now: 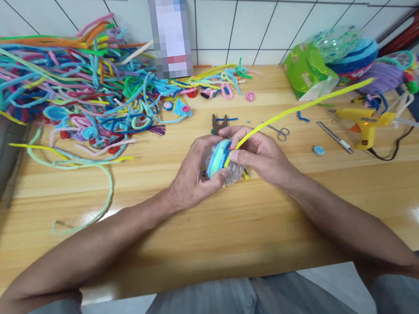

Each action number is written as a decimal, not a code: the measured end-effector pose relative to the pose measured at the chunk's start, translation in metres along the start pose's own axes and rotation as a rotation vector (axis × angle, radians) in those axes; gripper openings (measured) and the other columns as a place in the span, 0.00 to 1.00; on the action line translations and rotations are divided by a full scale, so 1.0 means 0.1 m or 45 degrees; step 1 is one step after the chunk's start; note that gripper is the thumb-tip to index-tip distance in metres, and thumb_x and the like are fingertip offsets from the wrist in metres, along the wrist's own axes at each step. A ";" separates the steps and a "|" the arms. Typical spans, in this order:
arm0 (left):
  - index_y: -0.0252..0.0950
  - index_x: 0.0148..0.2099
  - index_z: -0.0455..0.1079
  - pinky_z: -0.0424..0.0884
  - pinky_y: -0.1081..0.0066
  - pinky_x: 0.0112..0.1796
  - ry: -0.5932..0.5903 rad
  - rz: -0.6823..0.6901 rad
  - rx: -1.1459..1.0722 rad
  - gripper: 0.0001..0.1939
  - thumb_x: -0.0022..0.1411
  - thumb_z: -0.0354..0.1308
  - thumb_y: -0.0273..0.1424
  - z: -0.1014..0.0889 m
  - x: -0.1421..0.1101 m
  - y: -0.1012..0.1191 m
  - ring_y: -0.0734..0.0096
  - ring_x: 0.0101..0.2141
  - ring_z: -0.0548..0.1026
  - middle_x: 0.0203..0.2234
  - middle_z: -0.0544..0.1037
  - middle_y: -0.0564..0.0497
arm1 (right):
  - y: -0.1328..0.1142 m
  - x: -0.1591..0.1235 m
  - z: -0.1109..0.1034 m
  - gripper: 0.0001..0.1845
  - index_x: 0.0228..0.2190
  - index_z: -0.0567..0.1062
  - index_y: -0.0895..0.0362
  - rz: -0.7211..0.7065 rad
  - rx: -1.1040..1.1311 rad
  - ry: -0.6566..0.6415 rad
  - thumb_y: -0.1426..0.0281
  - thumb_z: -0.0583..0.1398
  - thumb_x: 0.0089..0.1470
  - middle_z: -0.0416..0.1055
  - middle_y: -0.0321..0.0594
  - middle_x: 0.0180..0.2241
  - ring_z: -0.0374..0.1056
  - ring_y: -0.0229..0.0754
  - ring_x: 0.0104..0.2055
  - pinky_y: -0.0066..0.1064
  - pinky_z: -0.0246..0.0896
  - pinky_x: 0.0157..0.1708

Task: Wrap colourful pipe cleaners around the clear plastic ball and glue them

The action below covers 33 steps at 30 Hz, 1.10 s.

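My left hand (200, 173) is wrapped round a clear, rounded plastic piece (237, 173) banded with blue and light green pipe cleaners (215, 160). From the other side, my right hand (256, 151) pinches a yellow pipe cleaner (288, 114) against the band. The long free end of that yellow strand sticks out to the upper right. Part of the plastic piece is hidden behind my fingers. Just beyond my hands lie dark-jawed pliers (219, 121), their handles covered from sight.
Tangled pipe cleaners (73, 87) heap at the back left, near a phone (170, 35) against the tiled wall. Small scissors (279, 131), a utility knife (335, 137) and a yellow glue gun (364, 121) lie on the right. Behind them sits a green packet (307, 70).
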<state>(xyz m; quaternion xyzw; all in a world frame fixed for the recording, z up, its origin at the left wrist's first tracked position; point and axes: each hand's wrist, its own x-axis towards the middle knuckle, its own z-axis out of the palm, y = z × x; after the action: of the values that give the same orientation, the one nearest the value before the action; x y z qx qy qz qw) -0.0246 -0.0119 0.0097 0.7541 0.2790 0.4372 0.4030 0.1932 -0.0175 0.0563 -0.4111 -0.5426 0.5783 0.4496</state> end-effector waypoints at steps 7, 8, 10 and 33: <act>0.43 0.73 0.63 0.74 0.45 0.65 0.061 0.230 0.116 0.36 0.70 0.69 0.46 0.03 0.02 -0.10 0.47 0.65 0.73 0.64 0.73 0.37 | -0.03 -0.01 0.00 0.09 0.33 0.80 0.50 -0.060 -0.107 0.004 0.66 0.74 0.51 0.76 0.40 0.58 0.72 0.51 0.63 0.45 0.70 0.62; 0.43 0.74 0.62 0.74 0.44 0.65 0.055 0.256 0.136 0.36 0.70 0.68 0.46 0.03 0.02 -0.11 0.47 0.65 0.73 0.64 0.73 0.37 | -0.03 -0.01 0.00 0.09 0.33 0.80 0.50 -0.071 -0.122 0.005 0.66 0.74 0.51 0.77 0.40 0.58 0.72 0.51 0.63 0.46 0.70 0.63; 0.44 0.75 0.60 0.73 0.42 0.65 0.038 0.284 0.155 0.37 0.71 0.67 0.46 0.02 0.03 -0.11 0.45 0.66 0.71 0.65 0.72 0.37 | -0.03 -0.01 0.01 0.09 0.32 0.79 0.50 -0.083 -0.146 0.009 0.67 0.74 0.51 0.77 0.40 0.57 0.73 0.52 0.63 0.47 0.69 0.64; 0.44 0.72 0.61 0.74 0.47 0.63 0.041 0.306 0.188 0.31 0.74 0.65 0.42 0.01 0.01 -0.01 0.51 0.64 0.71 0.62 0.72 0.39 | -0.03 0.00 0.00 0.15 0.30 0.79 0.50 -0.028 -0.125 0.033 0.60 0.78 0.50 0.79 0.40 0.54 0.75 0.51 0.60 0.43 0.73 0.57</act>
<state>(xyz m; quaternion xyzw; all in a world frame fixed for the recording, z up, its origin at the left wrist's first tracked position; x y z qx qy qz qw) -0.0232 -0.0110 0.0090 0.8024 0.2246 0.4727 0.2868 0.1935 -0.0175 0.0592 -0.4341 -0.5690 0.5407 0.4421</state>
